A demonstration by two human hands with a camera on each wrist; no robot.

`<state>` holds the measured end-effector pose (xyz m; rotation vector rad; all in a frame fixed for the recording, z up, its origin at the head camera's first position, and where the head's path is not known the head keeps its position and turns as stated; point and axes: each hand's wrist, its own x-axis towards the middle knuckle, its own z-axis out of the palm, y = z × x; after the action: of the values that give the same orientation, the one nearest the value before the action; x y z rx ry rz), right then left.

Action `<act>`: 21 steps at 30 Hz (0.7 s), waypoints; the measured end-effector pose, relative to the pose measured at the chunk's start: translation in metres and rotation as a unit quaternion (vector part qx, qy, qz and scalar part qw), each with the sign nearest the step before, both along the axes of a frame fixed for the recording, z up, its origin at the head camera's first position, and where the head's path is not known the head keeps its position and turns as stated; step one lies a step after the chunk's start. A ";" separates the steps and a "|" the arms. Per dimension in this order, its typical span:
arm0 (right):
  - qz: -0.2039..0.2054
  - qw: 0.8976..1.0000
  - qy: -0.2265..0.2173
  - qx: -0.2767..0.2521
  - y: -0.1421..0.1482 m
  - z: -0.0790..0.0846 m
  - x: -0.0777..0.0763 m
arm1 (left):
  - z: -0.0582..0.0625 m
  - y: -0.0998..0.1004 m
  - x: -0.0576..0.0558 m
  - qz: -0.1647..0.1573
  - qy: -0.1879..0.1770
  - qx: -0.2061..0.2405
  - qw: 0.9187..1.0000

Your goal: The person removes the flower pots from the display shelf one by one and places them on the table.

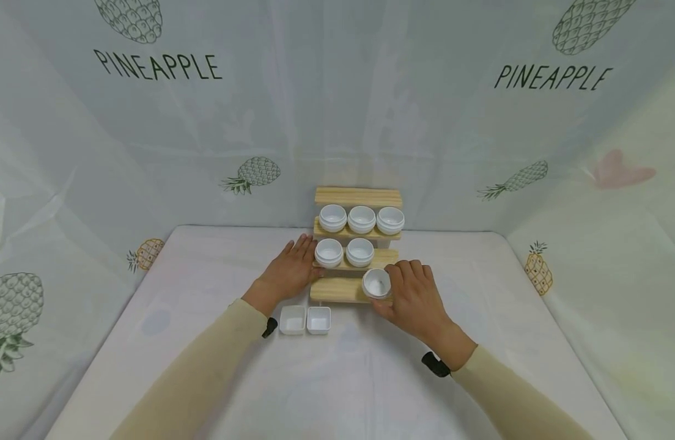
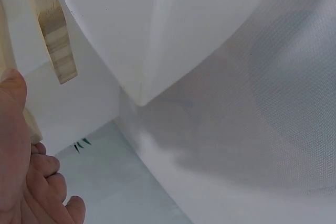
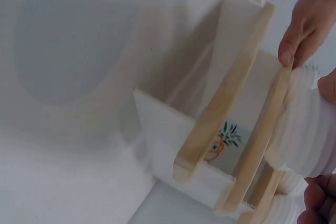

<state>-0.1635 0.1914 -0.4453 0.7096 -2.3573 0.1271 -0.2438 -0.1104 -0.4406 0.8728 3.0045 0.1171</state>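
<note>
My right hand point(image 1: 417, 299) grips a small round white cup point(image 1: 377, 283) between thumb and fingers, over the right end of the lowest shelf point(image 1: 337, 289) of a stepped wooden rack. In the right wrist view, the held cup point(image 3: 304, 135) shows a ribbed side. Along the rack's left side lies my left hand point(image 1: 290, 272), its fingers straight and its thumb touching the end of a shelf point(image 1: 385, 259). On that shelf stand two matching cups, the left one point(image 1: 329, 253) close to my fingers.
Three more cups point(image 1: 362, 219) stand in a row one step higher. The top plank point(image 1: 358, 197) is bare wood. Two small square white dishes point(image 1: 318, 320) sit on the white-covered table point(image 1: 337, 385) before the rack. A pineapple-print curtain point(image 1: 337, 122) hangs behind.
</note>
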 end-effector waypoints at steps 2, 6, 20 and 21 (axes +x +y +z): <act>0.004 1.000 -0.003 -0.003 -0.003 -0.002 0.003 | 0.001 0.000 0.000 0.000 -0.001 -0.001 1.000; 0.006 1.000 -0.018 0.001 -0.010 -0.007 0.009 | 0.002 0.000 0.000 -0.002 0.002 -0.002 1.000; 0.035 0.996 -0.072 0.041 -0.036 -0.039 0.027 | 0.002 0.000 0.000 0.005 -0.012 0.003 1.000; 0.037 0.996 -0.073 0.043 -0.037 -0.041 0.027 | 0.001 0.000 0.000 0.006 -0.015 0.002 1.000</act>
<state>-0.1366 0.1545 -0.4863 0.8558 -2.4880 0.1127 -0.2433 -0.1101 -0.4392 0.8451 2.9824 0.1363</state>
